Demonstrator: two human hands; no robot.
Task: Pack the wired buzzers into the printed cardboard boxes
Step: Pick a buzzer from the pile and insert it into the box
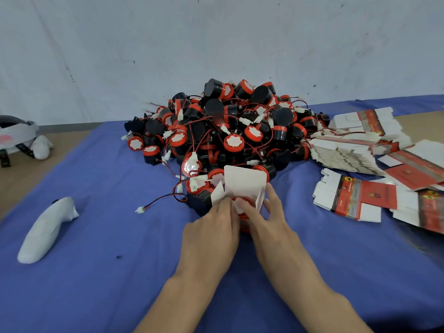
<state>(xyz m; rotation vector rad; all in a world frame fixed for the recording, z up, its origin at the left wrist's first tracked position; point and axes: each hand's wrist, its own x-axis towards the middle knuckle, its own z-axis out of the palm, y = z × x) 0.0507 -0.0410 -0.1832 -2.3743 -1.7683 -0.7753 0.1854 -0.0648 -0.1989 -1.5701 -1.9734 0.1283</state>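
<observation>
1. Holding a small red printed cardboard box (243, 186) upright on the blue cloth (120, 284), near the middle of the table, both hands work at its open top.
2. The left hand (211, 227) grips the left wall of the box with curled fingers that also touch the small white side flap. I judge this keeps the box from tipping.
3. The right hand (266, 219) grasps the right wall, with the forefinger lying along the other side flap, ready to fold it in.
4. A round black buzzer with a red rim and a white sticker (241, 204) sits inside the box, face up. Its wire is hidden, probably tucked below. The large white lid flap stands up behind it, so the closing is not yet done.
5. The big pile of black and red wired buzzers (230, 126) lies just behind the box, toward the back edge, within easy reach.
6. Stacks of flat unfolded printed boxes (355, 145) wait near the right edge, beside the pile.
7. A white wrapped object (45, 231) lies on the cloth near the left edge, well apart from the work.
</observation>
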